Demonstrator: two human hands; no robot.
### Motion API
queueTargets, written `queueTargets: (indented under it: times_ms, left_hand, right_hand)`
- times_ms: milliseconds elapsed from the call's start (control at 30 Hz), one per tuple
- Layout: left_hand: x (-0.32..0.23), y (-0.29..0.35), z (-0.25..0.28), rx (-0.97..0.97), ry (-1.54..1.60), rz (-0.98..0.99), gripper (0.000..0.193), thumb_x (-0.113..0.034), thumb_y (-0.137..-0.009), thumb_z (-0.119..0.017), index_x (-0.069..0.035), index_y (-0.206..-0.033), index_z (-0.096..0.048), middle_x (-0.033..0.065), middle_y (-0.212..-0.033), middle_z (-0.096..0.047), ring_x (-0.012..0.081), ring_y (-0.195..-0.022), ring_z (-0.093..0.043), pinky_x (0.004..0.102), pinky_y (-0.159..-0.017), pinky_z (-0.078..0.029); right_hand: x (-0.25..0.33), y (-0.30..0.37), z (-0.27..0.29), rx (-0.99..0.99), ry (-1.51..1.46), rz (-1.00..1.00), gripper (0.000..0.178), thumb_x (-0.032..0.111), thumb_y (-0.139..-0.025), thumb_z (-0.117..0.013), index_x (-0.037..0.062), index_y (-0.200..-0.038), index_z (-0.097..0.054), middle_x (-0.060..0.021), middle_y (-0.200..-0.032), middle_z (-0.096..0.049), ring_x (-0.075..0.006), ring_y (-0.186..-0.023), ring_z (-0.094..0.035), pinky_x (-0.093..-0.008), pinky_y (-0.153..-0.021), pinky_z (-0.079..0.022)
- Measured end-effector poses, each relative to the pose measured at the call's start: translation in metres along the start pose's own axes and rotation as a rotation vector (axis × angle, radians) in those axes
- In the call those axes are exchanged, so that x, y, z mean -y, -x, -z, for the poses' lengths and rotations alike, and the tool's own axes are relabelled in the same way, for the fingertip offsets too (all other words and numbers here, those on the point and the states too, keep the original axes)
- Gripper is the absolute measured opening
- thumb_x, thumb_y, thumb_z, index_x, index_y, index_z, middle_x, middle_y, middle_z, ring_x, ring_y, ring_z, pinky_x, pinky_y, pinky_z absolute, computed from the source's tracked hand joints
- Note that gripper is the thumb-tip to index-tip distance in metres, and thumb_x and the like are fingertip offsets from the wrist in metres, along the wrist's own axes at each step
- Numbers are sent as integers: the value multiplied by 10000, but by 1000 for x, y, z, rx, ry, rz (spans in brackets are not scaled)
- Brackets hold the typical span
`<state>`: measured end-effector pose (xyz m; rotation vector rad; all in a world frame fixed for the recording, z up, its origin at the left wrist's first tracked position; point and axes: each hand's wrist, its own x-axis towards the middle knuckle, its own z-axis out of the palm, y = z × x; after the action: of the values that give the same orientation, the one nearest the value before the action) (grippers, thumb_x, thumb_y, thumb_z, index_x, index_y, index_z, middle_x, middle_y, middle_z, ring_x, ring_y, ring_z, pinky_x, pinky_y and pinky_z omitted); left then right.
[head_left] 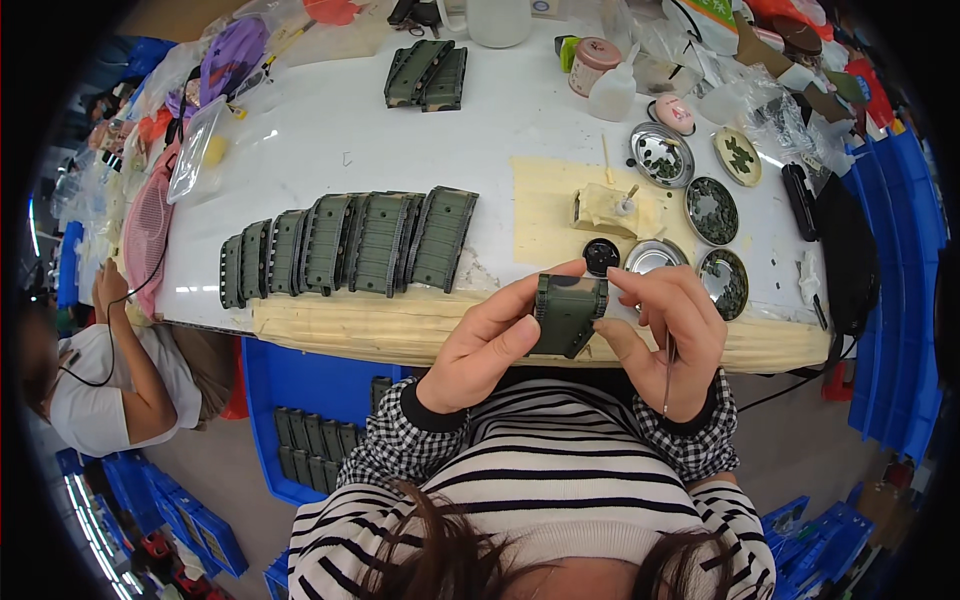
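My left hand (pixel 484 345) is closed around one side of a dark green camouflage plastic casing (pixel 568 312), held up near the table's front edge. At the casing's right side are the thumb and fingertips of my right hand (pixel 672 325). A slim metal tool, probably tweezers (pixel 669 372), is tucked in that hand and points back toward the wrist. Just beyond the hands sit a small black round dish (pixel 601 256) and a shiny metal dish (pixel 655 257). Similar green casings (pixel 378 243) stand in a leaning row on the left of the table.
Dishes of small dark green pieces (pixel 712 211) stand at the right. A tape-wrapped block (pixel 619 210) rests on yellowish paper. More casings (pixel 426 76) lie at the back. Below the table, a blue bin (pixel 330 367) holds several casings. A seated person (pixel 120 385) is at the left.
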<state>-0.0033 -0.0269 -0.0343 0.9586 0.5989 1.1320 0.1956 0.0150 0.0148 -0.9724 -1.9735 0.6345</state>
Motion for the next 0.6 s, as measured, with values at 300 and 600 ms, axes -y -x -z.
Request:
queueTargets:
  times_ms: [300, 600]
  left_hand:
    - [8, 0, -8, -138, 26, 35, 666, -443, -1034, -293, 112, -1388, -396, 233, -1241, -589, 271, -1156, -583, 389, -1033, -426]
    - [-4, -4, -13, -170, 189, 106, 674, -467, -1020, -354, 94, -1394, -372, 208, -1169, -613, 259, -1100, -610, 360, -916, -513]
  right_hand:
    - [-1, -1, -8, 15, -62, 19, 430, 49, -688, -821, 43, -1095, -685, -40, -828, -634, -109, -614, -526, -232, -508, -421]
    - [-2, 2, -7, 19, -65, -25, 427, 83, -730, -810, 28, -1130, -671, -58, -852, -600, -106, -636, -508, -222, -524, -400]
